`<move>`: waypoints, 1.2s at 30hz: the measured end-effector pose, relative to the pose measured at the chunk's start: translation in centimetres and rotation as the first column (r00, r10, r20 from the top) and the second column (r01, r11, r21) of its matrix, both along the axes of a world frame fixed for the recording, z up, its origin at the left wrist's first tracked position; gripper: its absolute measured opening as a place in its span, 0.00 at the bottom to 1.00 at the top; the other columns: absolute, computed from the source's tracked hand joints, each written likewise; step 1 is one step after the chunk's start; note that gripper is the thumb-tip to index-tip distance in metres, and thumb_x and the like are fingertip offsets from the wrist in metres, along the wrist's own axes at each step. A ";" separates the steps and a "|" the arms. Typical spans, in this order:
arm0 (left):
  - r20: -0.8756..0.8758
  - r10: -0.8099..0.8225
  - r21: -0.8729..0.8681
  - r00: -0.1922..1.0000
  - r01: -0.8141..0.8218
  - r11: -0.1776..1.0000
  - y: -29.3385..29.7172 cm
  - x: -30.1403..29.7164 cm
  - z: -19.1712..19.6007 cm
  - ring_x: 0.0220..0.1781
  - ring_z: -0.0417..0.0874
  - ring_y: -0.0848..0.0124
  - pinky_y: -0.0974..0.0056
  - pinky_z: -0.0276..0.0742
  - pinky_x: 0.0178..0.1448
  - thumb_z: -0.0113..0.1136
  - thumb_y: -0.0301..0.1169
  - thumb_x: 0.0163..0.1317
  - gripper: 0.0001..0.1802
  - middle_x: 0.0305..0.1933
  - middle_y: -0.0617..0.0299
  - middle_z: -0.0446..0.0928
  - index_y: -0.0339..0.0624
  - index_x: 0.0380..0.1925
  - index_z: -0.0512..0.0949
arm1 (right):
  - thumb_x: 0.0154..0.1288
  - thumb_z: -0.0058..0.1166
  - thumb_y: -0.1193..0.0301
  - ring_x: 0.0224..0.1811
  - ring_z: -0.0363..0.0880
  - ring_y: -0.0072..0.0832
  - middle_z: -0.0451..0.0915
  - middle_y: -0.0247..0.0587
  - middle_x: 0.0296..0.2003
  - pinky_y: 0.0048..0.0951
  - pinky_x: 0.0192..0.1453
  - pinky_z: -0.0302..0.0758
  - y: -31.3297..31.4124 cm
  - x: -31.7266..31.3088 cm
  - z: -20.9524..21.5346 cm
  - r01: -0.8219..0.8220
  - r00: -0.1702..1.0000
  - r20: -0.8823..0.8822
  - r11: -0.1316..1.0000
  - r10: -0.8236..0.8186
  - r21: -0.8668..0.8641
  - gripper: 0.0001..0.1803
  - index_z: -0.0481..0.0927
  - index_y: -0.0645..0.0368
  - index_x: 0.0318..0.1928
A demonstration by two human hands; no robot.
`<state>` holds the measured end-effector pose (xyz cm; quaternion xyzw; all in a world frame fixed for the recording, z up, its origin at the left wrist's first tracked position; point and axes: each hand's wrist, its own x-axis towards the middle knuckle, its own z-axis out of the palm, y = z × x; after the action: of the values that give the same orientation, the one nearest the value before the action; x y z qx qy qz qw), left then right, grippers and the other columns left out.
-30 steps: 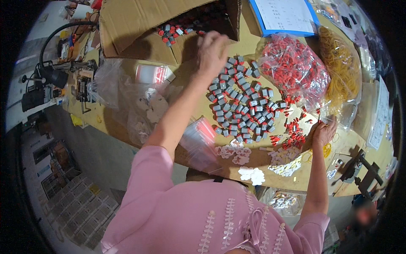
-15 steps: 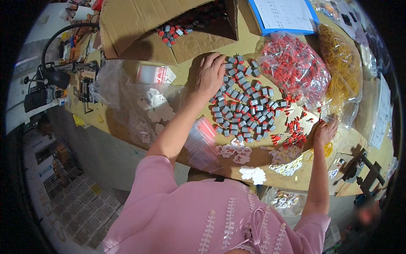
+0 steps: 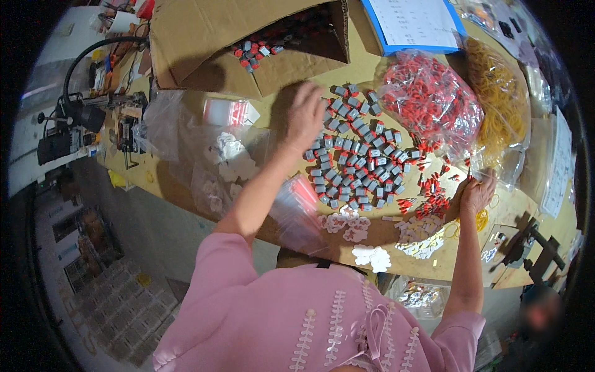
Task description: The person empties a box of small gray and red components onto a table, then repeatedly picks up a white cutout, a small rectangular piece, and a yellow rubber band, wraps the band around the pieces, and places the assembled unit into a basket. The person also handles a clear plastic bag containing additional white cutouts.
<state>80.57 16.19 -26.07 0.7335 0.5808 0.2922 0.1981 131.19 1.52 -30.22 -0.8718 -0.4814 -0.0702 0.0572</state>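
Small grey motors with red ends (image 3: 359, 162) lie in a broad spread at the table's middle. My left hand (image 3: 305, 118) is at the spread's upper left edge, slightly blurred, its fingers extended and nothing seen in them. My right hand (image 3: 478, 193) rests on the table at the right with its fingers drawn together. A small red and dark piece shows at its fingertips; its kind is unclear. Beside that hand lie loose small red parts with dark tips (image 3: 434, 197). A clear bag (image 3: 431, 102) full of red parts sits above them.
An open cardboard box (image 3: 204, 40) with more motors stands at the back. A bag of yellow rubber bands (image 3: 496, 99) lies right. Clear plastic bags (image 3: 297, 211), white flower-shaped cards (image 3: 372, 256) and small pale pieces (image 3: 421, 235) line the front. A desk lamp (image 3: 80, 115) stands left.
My left hand has drawn slightly down and away from the upper motors. Several motors along that edge have shifted a little. My right hand has stayed in place.
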 end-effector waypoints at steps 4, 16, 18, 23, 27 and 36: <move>-0.086 0.165 0.220 0.982 -0.143 0.965 7.9 -4.1 1.0 0.66 0.73 0.45 0.49 0.70 0.71 0.64 0.28 0.64 0.21 0.62 0.43 0.73 0.38 0.57 0.77 | 0.75 0.42 0.61 0.77 0.62 0.45 0.66 0.41 0.75 0.46 0.80 0.58 -0.2 0.2 -0.2 0.007 1.000 0.004 1.000 -0.007 -0.003 0.30 0.67 0.50 0.75; -0.221 0.107 0.153 0.969 -0.074 0.986 10.9 -5.7 -0.8 0.55 0.78 0.49 0.51 0.78 0.58 0.69 0.29 0.62 0.19 0.54 0.46 0.72 0.41 0.52 0.77 | 0.75 0.43 0.60 0.76 0.64 0.45 0.69 0.42 0.74 0.44 0.79 0.59 0.4 -0.4 0.6 -0.008 1.000 -0.003 1.000 0.008 0.000 0.29 0.68 0.52 0.74; -0.086 0.076 0.208 0.993 -0.057 0.976 9.3 -4.5 -1.5 0.52 0.80 0.56 0.56 0.80 0.55 0.69 0.30 0.64 0.17 0.52 0.50 0.74 0.43 0.51 0.79 | 0.76 0.43 0.57 0.77 0.63 0.45 0.69 0.44 0.73 0.44 0.80 0.58 0.4 -0.4 0.5 0.017 1.000 -0.014 1.000 -0.017 -0.004 0.30 0.68 0.52 0.74; -0.062 0.002 -0.039 0.998 -0.004 0.999 2.2 -1.7 0.3 0.55 0.80 0.53 0.55 0.78 0.59 0.66 0.31 0.66 0.17 0.56 0.50 0.75 0.43 0.53 0.80 | 0.76 0.43 0.57 0.77 0.62 0.44 0.68 0.44 0.74 0.45 0.80 0.57 0.3 -0.1 0.0 0.011 0.999 -0.036 1.000 -0.010 0.020 0.30 0.68 0.51 0.74; 0.013 -0.042 -0.060 0.999 0.042 0.997 0.6 -2.1 3.3 0.58 0.80 0.50 0.55 0.77 0.62 0.66 0.31 0.66 0.19 0.61 0.49 0.75 0.43 0.56 0.80 | 0.75 0.44 0.60 0.77 0.62 0.43 0.68 0.44 0.74 0.45 0.81 0.56 0.7 -0.6 0.5 -0.022 1.000 0.005 1.000 0.023 -0.005 0.30 0.68 0.51 0.74; 0.783 0.072 -0.062 0.618 -0.039 0.997 2.8 -2.5 14.4 0.68 0.73 0.56 0.52 0.66 0.71 0.52 0.55 0.73 0.36 0.70 0.55 0.71 0.46 0.73 0.63 | 0.73 0.45 0.63 0.80 0.57 0.39 0.65 0.41 0.75 0.42 0.83 0.52 0.6 -1.3 0.9 0.044 0.998 -0.036 0.997 -0.047 -0.068 0.31 0.66 0.53 0.75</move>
<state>78.05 18.99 -11.69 0.5104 0.4643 0.5775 0.4364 129.87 2.10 -29.28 -0.8851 -0.4623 -0.0389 0.0355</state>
